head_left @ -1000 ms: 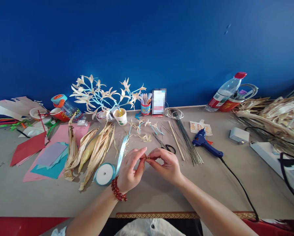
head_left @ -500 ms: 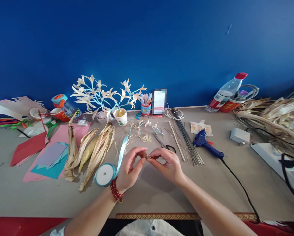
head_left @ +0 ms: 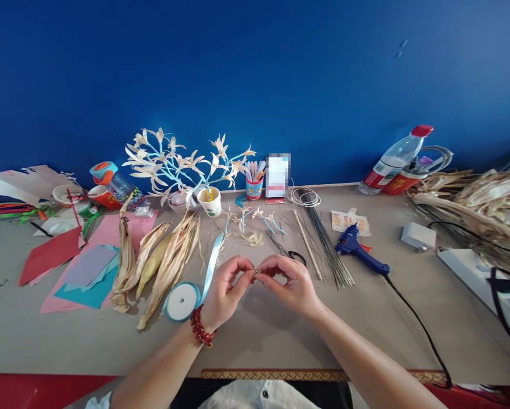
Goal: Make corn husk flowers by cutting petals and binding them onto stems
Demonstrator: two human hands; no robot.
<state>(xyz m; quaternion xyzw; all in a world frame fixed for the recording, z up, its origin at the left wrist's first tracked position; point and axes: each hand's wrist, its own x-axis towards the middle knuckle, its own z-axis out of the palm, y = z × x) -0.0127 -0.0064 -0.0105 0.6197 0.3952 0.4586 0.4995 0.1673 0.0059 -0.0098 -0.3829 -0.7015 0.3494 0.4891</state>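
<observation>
Fingertips of my left hand [head_left: 227, 287] and my right hand [head_left: 292, 284] meet over the table, both closed in a pinch. Between them is a tiny greenish-tan piece [head_left: 258, 271], mostly hidden and too small to name. A red bead bracelet circles my left wrist. Just left of that hand lies a ribbon spool [head_left: 182, 301] with light-blue ribbon [head_left: 213, 267] trailing up from it. Beyond my right hand are black-handled scissors [head_left: 296, 257]. Small husk flowers with blue stems [head_left: 268, 221] lie farther back.
Dried corn husks [head_left: 174, 261] and coloured paper [head_left: 87, 275] lie left. Husk flowers stand in a paper cup [head_left: 209, 203] at the back. Wires [head_left: 329, 244], a blue glue gun [head_left: 361, 250] with a trailing cord, a power strip [head_left: 472, 278] and a tilted bottle [head_left: 393, 162] are right.
Both hands stay almost in place, with their fingertips drawn slightly closer together around the tiny piece. The view has shifted very slightly.
</observation>
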